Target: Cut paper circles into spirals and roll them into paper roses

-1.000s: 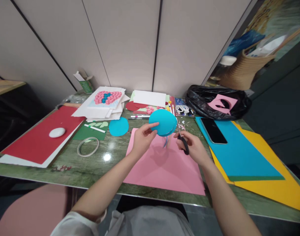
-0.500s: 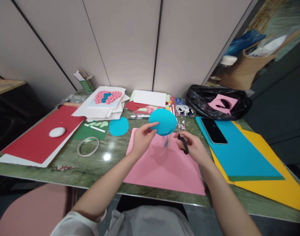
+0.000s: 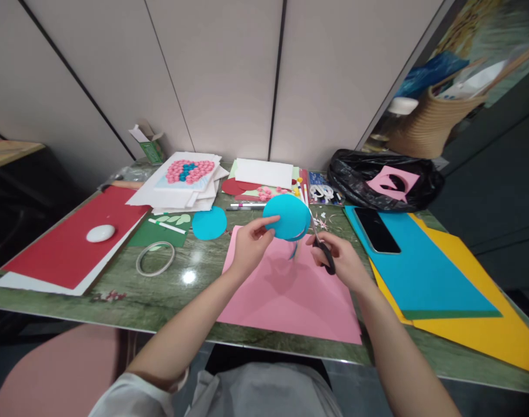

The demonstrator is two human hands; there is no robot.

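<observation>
My left hand (image 3: 256,238) pinches the left edge of a blue paper circle (image 3: 286,215), raised above a pink paper sheet (image 3: 286,295). Black-handled scissors (image 3: 327,259) are gripped in my right hand (image 3: 342,260), their blades at the circle's right edge. A thin cut strip of blue paper (image 3: 294,250) dangles below the circle. A second blue paper circle (image 3: 209,223) lies on the table to the left of my left hand.
To the left are a tape roll (image 3: 155,259), red paper (image 3: 77,240) and a white oval object (image 3: 100,233). On the right a phone (image 3: 377,230) rests on blue paper (image 3: 429,272). Behind it sits a black plastic bag (image 3: 346,174) with pink paper scrap (image 3: 384,182).
The scissors have shifted slightly along the circle's right edge, and the gap between strip and circle looks a little wider. My left hand keeps its pinch, almost unmoved.
</observation>
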